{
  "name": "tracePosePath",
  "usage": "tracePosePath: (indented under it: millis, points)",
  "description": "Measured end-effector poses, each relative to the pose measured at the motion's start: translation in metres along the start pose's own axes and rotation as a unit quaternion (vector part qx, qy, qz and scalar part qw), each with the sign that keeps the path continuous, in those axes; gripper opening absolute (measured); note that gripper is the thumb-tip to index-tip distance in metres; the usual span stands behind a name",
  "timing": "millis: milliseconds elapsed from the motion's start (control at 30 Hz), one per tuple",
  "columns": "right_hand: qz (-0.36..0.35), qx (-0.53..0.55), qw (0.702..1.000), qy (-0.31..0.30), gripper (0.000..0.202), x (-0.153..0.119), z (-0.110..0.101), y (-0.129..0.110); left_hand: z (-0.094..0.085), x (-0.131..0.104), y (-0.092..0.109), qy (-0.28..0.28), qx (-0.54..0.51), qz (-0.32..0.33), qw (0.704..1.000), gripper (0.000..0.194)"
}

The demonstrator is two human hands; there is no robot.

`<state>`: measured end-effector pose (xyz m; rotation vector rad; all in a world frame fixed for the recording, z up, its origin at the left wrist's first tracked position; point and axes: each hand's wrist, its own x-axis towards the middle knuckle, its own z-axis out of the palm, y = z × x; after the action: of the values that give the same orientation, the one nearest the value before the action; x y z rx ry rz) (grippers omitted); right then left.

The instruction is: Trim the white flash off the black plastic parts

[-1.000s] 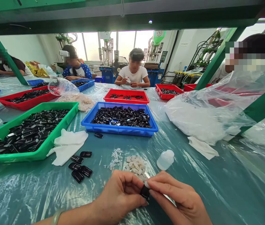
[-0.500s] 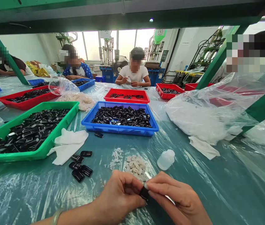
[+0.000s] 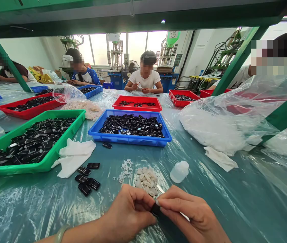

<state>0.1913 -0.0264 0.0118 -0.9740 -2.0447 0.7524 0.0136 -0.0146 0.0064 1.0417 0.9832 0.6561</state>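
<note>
Black plastic pieces are seen all over the plastic-covered table (image 3: 234,209): heaped in the green tray (image 3: 64,143) at the left, filling the blue tray (image 3: 130,140) in the middle, and lying loose as a small group of black pieces (image 3: 87,179) beside a white cloth (image 3: 73,157). A small white bottle (image 3: 179,171) and a pile of white bits (image 3: 147,180) are found near the hands. One small black piece (image 3: 155,209) is pinched between the fingertips of the left hand (image 3: 129,212) and the right hand (image 3: 191,216), low at the near edge.
</note>
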Motion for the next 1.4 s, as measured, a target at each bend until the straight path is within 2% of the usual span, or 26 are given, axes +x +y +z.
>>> tracePosePath:
  millis: [200, 500, 800, 933, 1000, 1067, 1133, 1200, 1300, 1400]
  points:
    - [-0.003, 0.000, 1.000, -0.005, 0.026, 0.000, 0.000, -0.001, 0.000, -0.002, 0.001, -0.003, 0.010, -0.002, 1.000, 0.011]
    - [0.065, 0.046, 0.997, 0.006, 0.023, -0.003, 0.004, -0.001, 0.000, 0.000, 0.001, 0.016, -0.001, 0.027, 1.000, 0.008]
    - [0.065, 0.074, 0.994, 0.038, 0.023, -0.005, 0.009, 0.002, 0.001, -0.002, 0.000, 0.017, 0.004, 0.028, 0.999, 0.007]
    - [0.059, 0.068, 0.995, 0.046, 0.026, -0.005, 0.006, -0.002, 0.000, -0.002, 0.009, 0.007, 0.001, 0.027, 1.000, 0.008]
    - [0.056, 0.052, 0.994, 0.073, 0.032, -0.007, 0.006, -0.002, -0.005, 0.000, 0.016, 0.020, -0.020, 0.052, 0.998, 0.010]
    - [0.049, 0.027, 0.993, 0.101, 0.037, -0.008, 0.007, -0.001, -0.012, 0.003, 0.023, 0.064, -0.038, 0.087, 0.993, 0.013]
    - [0.034, -0.004, 0.996, 0.083, 0.029, -0.008, 0.011, 0.001, -0.020, 0.006, 0.027, 0.113, -0.053, 0.107, 0.986, 0.015]
    - [0.006, -0.038, 0.999, 0.027, 0.018, -0.007, 0.017, 0.004, -0.026, 0.008, 0.028, 0.142, -0.070, 0.111, 0.981, 0.017]
    - [-0.049, -0.075, 0.996, -0.026, 0.018, -0.005, 0.028, 0.008, -0.031, 0.010, 0.027, 0.149, -0.099, 0.099, 0.979, 0.022]
    - [-0.077, -0.097, 0.992, -0.029, 0.019, -0.004, 0.034, 0.010, -0.035, 0.011, 0.028, 0.153, -0.118, 0.096, 0.976, 0.026]
